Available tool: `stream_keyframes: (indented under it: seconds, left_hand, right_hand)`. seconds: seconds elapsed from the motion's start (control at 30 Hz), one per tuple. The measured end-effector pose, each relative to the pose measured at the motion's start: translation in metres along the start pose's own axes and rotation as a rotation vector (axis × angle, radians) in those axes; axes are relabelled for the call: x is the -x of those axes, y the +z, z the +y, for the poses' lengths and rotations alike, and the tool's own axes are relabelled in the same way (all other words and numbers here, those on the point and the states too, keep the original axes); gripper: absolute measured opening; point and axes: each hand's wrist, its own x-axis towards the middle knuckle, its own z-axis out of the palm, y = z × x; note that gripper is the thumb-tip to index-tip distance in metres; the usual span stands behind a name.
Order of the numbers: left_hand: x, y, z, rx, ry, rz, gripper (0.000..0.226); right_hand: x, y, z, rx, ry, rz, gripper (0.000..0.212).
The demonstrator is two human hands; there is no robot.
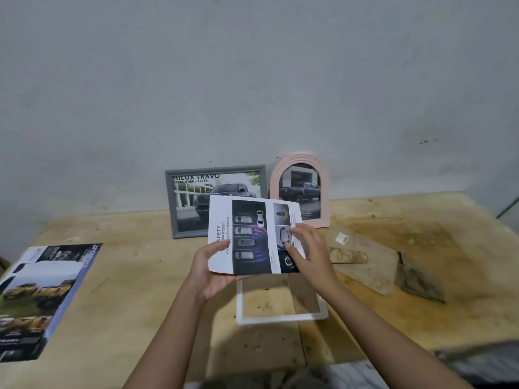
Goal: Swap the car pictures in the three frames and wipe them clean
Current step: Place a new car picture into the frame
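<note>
White frame [280, 318] flat on bench [146, 279], near centre, wood showing through. Above it, sheet [247, 234] reading "AFETY", parked cars seen from above: left hand [209, 272] fingers pinch its near-left corner, right hand [310, 255] fingers pinch its right edge. Brochure [42, 299] flat at left, boards [365, 262] at right. Far, against wall [252, 80]: grey frame [169, 203] holding "HILUX TRAV…", "PRERUNNER / 4TREX" truck print; pink arched frame [299, 159] holding a dark truck photo.
</note>
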Motion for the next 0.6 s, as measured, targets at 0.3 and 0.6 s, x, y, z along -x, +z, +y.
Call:
stream_keyframes:
  seconds: [0.3,0.6]
  left_hand:
    - [-0.023,-0.009,-0.083,-0.540,-0.030,0.331,0.029]
    - [-0.047,-0.029,-0.113,-1.197,0.170,0.517,0.036]
  right_hand:
    - [0.014,-0.032,0.060,-0.202,0.622,-0.127,0.045]
    - [0.018,-0.003,0.085,0.152,0.633,-0.254,0.039]
